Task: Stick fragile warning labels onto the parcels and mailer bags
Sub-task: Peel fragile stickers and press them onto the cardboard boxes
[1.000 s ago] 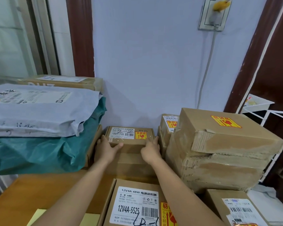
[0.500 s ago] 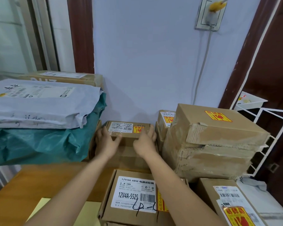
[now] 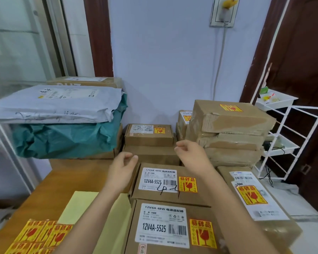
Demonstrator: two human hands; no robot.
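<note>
Our left hand (image 3: 122, 168) hung above the wooden counter (image 3: 72, 180) with its fingers (image 3: 130, 157) loosely curled and holding nothing. Our right hand (image 3: 191, 154) hovered likewise, fingers relaxed and bent, touching no parcel. Beyond them sat the small brown cardboard box (image 3: 148, 135) bearing a yellow-and-red fragile label (image 3: 159, 130), stacked against the wall between the teal mailer bag (image 3: 66, 138) and the taped brown parcels (image 3: 228, 132). The sheet of yellow fragile stickers (image 3: 39, 235) lay at the near left.

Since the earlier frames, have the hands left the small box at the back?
Yes. Both the left hand and right hand have drawn back off the small box, toward the person.
</note>
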